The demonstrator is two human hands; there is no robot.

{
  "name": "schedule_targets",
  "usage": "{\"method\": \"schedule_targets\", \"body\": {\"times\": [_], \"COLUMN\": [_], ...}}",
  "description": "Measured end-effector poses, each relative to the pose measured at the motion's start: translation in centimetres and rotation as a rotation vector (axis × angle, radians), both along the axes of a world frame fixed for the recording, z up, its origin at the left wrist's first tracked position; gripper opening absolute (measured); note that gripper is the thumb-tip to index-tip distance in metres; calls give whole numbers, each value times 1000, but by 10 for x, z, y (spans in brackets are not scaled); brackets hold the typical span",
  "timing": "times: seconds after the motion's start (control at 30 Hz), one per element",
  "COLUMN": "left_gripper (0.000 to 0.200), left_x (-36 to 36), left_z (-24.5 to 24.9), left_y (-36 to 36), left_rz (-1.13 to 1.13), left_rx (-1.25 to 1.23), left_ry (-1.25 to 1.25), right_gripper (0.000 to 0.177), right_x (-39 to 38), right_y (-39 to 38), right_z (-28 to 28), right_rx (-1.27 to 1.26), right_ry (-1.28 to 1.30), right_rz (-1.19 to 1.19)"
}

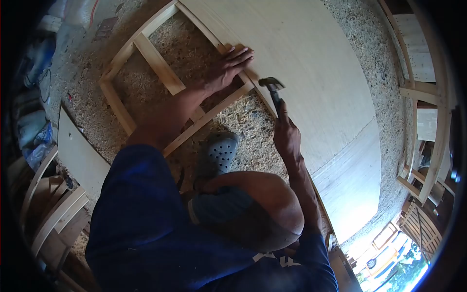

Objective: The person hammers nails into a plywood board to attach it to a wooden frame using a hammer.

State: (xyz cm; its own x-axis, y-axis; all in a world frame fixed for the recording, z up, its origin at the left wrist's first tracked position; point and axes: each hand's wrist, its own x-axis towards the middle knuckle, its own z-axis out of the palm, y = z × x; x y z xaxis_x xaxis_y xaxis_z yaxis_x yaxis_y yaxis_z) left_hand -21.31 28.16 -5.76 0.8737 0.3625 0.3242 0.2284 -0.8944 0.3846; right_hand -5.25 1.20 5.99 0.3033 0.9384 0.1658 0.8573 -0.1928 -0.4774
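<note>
My left hand (227, 70) lies with its fingers stretched out over the edge of a pale plywood sheet (311, 68), where the sheet meets a wooden frame (158, 65). The fingers press flat and grip nothing. In my right hand (287, 134) is a hammer (275, 90), held by its dark handle. The hammer's head is above the sheet's left edge, to the right of my left hand and apart from it. No nail can be made out under the hammer.
My foot in a grey clog (223, 152) stands on the sawdust-covered ground below the frame. Loose boards (58, 219) lie at the lower left, near plastic bags (34, 124). Wooden framework (430, 92) runs along the right side. A curved panel (80, 151) is at the left.
</note>
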Motion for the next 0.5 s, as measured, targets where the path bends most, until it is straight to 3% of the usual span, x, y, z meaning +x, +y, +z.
{"method": "schedule_targets", "body": {"times": [0.07,0.1,0.17,0.2,0.27,0.33,0.37,0.4,0.43,0.5], "left_gripper": [64,64,63,63,62,62,62,62,62,69], "left_x": [0,-2,-2,-1,-3,-2,0,3,1,-2], "left_z": [10,12,2,5,11,-1,-12,-12,-13,12], "left_y": [4,-3,-13,-7,-2,-1,0,4,11,-4], "left_rz": [24,26,28,11,-9,7,19,-14,-3,12], "left_rx": [62,80,62,40,7,26,40,50,80,-46], "left_ry": [64,144,152,138,118,61,3,-99,-96,99], "right_gripper": [63,61,27,17,20,33,43,54,54,56], "right_x": [9,2,-13,-8,0,16,10,9,9,-1], "right_y": [10,20,22,9,-36,-35,-7,-2,6,19], "right_z": [1,18,62,44,9,-30,-21,-15,-14,22], "right_rx": [-185,4,167,355,125,-150,-159,-266,-238,-32], "right_ry": [128,169,289,268,492,239,22,153,155,209], "right_rz": [-53,-95,-198,-187,-190,-53,42,-35,-20,-92]}}
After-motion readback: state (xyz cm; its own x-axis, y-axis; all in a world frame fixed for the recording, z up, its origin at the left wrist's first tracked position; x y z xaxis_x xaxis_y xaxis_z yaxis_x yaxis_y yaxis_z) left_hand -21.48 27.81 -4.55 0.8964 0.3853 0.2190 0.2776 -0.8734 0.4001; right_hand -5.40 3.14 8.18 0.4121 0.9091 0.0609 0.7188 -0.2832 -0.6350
